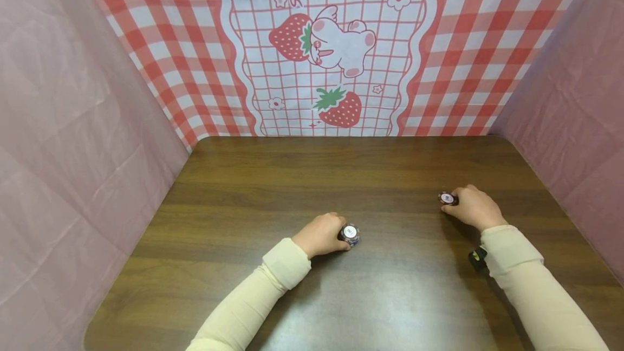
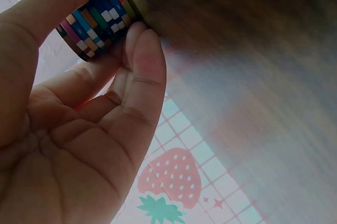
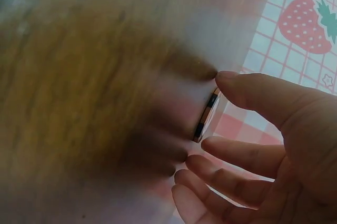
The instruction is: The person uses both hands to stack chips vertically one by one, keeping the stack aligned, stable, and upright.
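Note:
Near the middle of the table, my left hand (image 1: pixel 320 234) holds a stack of poker chips (image 1: pixel 350 232) from its left side. The left wrist view shows the stack's multicoloured edges (image 2: pixel 100 21) between the thumb and fingertips, standing at the table surface. Farther right and back, my right hand (image 1: pixel 474 207) has thumb and index finger at opposite edges of a single dark-edged poker chip (image 1: pixel 447 198). That chip (image 3: pixel 207 116) lies flat on the wood in the right wrist view, with the other fingertips down on the table beside it.
The brown wooden table (image 1: pixel 244 177) has rounded corners. A red-and-white checked cloth with strawberries (image 1: pixel 341 47) hangs behind it, and pink cloth (image 1: pixel 73 150) hangs at both sides. A black strap device (image 1: pixel 478 257) sits at the right wrist.

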Available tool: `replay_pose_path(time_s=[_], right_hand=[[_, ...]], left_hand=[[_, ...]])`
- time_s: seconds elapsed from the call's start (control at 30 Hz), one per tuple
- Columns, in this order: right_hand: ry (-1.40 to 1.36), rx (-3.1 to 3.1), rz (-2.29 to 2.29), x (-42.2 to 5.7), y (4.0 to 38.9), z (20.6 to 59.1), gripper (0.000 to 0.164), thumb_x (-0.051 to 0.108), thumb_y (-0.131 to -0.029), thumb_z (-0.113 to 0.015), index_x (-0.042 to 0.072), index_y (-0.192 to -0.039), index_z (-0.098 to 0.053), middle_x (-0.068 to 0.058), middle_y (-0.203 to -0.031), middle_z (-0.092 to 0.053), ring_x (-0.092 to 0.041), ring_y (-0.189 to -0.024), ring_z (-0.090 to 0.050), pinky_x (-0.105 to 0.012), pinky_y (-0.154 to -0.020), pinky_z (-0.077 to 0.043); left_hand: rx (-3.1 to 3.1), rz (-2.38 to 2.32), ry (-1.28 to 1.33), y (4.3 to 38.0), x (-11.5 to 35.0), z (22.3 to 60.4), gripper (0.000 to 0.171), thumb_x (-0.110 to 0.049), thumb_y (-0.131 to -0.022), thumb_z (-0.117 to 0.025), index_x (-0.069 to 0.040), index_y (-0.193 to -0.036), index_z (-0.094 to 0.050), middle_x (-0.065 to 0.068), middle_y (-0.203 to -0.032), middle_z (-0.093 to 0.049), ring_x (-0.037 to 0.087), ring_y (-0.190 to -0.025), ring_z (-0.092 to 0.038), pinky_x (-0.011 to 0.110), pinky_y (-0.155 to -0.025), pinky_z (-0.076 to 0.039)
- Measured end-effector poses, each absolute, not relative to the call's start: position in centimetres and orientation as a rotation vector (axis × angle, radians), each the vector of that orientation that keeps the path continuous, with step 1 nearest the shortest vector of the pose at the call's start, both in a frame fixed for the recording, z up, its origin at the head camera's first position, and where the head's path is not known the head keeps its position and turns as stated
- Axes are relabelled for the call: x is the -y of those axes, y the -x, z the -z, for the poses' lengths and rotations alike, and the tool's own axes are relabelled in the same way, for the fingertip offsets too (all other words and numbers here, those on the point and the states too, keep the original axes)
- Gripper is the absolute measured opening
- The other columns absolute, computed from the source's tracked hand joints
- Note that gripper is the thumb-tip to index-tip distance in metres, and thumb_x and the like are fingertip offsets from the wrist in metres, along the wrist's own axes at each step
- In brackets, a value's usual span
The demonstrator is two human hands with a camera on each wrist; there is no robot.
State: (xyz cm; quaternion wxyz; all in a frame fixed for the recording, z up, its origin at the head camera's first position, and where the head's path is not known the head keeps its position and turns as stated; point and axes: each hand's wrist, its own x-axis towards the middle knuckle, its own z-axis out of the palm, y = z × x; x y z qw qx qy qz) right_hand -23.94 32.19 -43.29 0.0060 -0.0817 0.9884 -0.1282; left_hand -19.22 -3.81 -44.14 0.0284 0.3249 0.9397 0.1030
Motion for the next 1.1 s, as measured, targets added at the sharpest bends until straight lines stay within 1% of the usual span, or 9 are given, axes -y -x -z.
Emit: replay_pose_path(time_s=[0.2,0.5,0.77,1.0,1.1], right_hand=[[0.267,-3.088,0.403,-32.2,24.1,43.3,0.034,0.029,-0.075,-0.068,-0.002,-0.089,-0.065,-0.017,-0.078,-0.057,-0.027,-0.067,-0.054,-0.045,-0.057,-0.042],[0.281,-3.074,0.395,-31.9,24.6,43.0,0.025,0.027,-0.077,-0.066,0.002,-0.078,-0.064,-0.011,-0.072,-0.059,-0.021,-0.061,-0.049,-0.038,-0.053,-0.04],[0.237,-3.04,0.373,-31.7,25.1,42.9,0.024,0.027,-0.08,-0.061,0.004,-0.073,-0.061,-0.012,-0.073,-0.056,-0.022,-0.062,-0.046,-0.037,-0.053,-0.038],[0.226,-3.029,0.369,-31.7,25.4,43.0,0.026,0.026,-0.081,-0.06,0.01,-0.062,-0.054,-0.008,-0.066,-0.051,-0.02,-0.059,-0.043,-0.033,-0.05,-0.034],[0.228,-3.034,0.375,-31.7,25.4,42.9,0.026,0.025,-0.081,-0.059,0.011,-0.06,-0.053,-0.006,-0.063,-0.049,-0.019,-0.057,-0.042,-0.032,-0.048,-0.032]], left_hand=[[-2.899,-0.32,-1.001,19.2,3.9,44.0,0.034,-0.035,-0.069,-0.076,-0.011,-0.091,-0.065,-0.002,-0.082,-0.063,0.013,-0.078,-0.059,0.027,-0.071,-0.047],[-2.898,-0.315,-1.004,19.2,3.9,43.9,0.034,-0.035,-0.07,-0.075,-0.012,-0.091,-0.064,-0.002,-0.083,-0.062,0.013,-0.079,-0.058,0.026,-0.071,-0.047],[-2.898,-0.314,-1.008,19.2,3.9,44.0,0.034,-0.036,-0.07,-0.076,-0.012,-0.09,-0.064,-0.003,-0.082,-0.062,0.013,-0.077,-0.058,0.026,-0.07,-0.047],[-2.902,-0.311,-1.012,19.2,3.9,44.1,0.033,-0.036,-0.069,-0.076,-0.012,-0.089,-0.064,-0.003,-0.081,-0.062,0.013,-0.077,-0.058,0.027,-0.07,-0.047],[-2.903,-0.31,-1.008,19.2,3.9,44.1,0.034,-0.036,-0.069,-0.076,-0.012,-0.09,-0.064,-0.003,-0.081,-0.062,0.013,-0.078,-0.058,0.027,-0.07,-0.047]])
